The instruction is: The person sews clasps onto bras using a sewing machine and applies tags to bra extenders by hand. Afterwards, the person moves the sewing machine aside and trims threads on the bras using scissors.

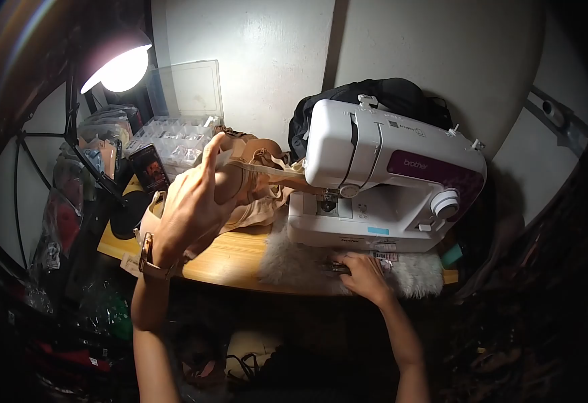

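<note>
My left hand (196,201) is raised over a bunched beige bra (243,185), one finger stretched upward and the others curled around the fabric, partly hidden. A tan band of the bra (287,178) runs right to the presser foot (331,196) of a white sewing machine (394,161). Another beige part (153,213) shows left of my wrist. My right hand (366,277) is low in front of the machine, its fingers closed on a small dark metal tool (337,267), perhaps thread snips, over a grey fluffy mat (287,269).
A lit lamp (122,67) hangs at upper left. Below it stand a clear compartment box (173,138) with its lid up, a phone (148,168) and plastic-bagged items (106,131). A black bag (388,94) lies behind the machine. The wooden table's front edge (220,272) faces me.
</note>
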A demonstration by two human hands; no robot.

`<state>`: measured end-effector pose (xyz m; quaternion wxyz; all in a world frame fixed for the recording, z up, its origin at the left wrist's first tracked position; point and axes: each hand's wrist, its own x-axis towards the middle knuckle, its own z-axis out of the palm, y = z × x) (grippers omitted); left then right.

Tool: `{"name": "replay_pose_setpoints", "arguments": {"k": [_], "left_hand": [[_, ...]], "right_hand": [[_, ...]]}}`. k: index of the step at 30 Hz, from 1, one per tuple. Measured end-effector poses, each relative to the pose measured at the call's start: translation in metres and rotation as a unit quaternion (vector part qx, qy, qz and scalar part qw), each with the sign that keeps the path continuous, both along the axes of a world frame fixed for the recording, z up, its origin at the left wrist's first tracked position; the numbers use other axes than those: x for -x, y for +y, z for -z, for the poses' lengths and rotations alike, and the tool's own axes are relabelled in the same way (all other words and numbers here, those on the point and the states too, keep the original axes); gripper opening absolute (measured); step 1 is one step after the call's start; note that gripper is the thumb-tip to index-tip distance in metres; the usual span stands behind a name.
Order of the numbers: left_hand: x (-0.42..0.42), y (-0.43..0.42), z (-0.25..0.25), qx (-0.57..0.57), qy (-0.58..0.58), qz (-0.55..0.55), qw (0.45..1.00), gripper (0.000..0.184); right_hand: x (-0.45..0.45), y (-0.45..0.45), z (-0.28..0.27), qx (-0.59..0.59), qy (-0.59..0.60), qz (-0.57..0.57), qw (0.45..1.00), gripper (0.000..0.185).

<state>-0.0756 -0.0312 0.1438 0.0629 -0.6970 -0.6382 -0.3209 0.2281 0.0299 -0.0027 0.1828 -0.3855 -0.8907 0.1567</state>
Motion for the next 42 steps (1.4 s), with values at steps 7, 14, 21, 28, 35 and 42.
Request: {"name": "replay_pose_setpoints", "arguments": {"k": [7,14,21,28,35,42], "left_hand": [[-0.002,-0.013,-0.012,0.291,-0.041,0.24,0.925,0.091],[-0.028,0.125,0.07,0.059,-0.141,0.183,0.971,0.031],[-0.061,0.193,0.112,0.065,-0.226,0.046,0.971,0.063],[0.032,0.128,0.081,-0.092,-0.701,0.21,0.675,0.036],[0.063,-0.027,0.114,-0.048,-0.544,0.148,0.824,0.044],[0.046,-0.043,0.172,-0.098,-0.797,0.318,0.504,0.058]], "right_hand": [[-0.01,-0.016,-0.012,0.047,0.181,0.106,0.977,0.028],[-0.006,-0.028,-0.019,-0.022,0.236,0.123,0.964,0.017],[0.023,-0.043,-0.051,-0.066,0.208,0.09,0.972,0.011],[0.08,-0.028,-0.076,-0.098,0.165,0.0,0.981,0.017],[0.186,0.047,-0.062,-0.364,0.142,0.021,0.92,0.032],[0.197,0.093,-0.061,-0.072,0.243,-0.058,0.966,0.02]]}}
